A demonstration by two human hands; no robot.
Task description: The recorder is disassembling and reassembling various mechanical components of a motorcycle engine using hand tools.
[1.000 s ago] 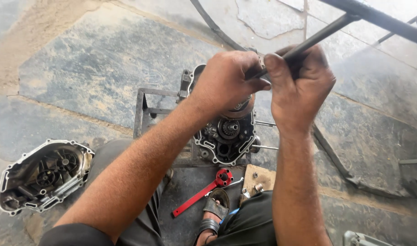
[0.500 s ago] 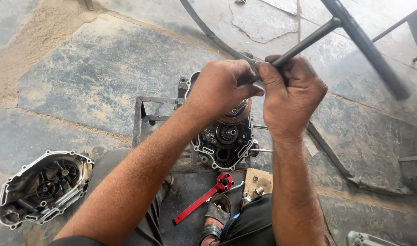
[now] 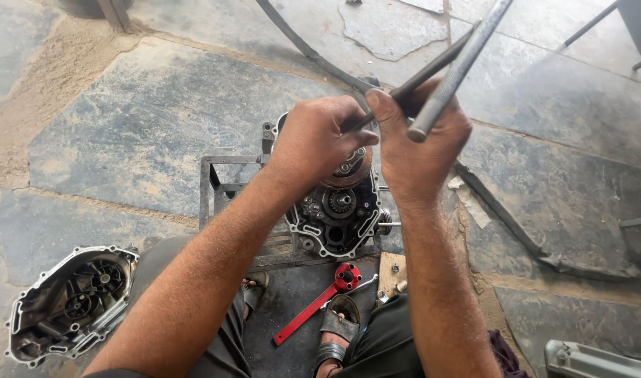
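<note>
Hands first: both are closed tight around tools above an open engine case (image 3: 338, 213), which sits on a small metal stand (image 3: 215, 183) on the stone floor between the person's knees. The left hand (image 3: 313, 143) is wrapped around something pressed down at the top of the case; its fingers hide what exactly it grips. The right hand (image 3: 418, 140) is fisted on a dark bar (image 3: 422, 70) that slants up and away, with a thicker grey metal rod (image 3: 460, 66) crossing in front of it. My guess is that a fastener or hub on the case is being worked with leverage, and the next move calls for a steady pull while the left hand braces. A red wrench (image 3: 313, 308) lies by the sandalled foot; 1 removed side cover (image 3: 72, 304) rests well apart to the left.
</note>
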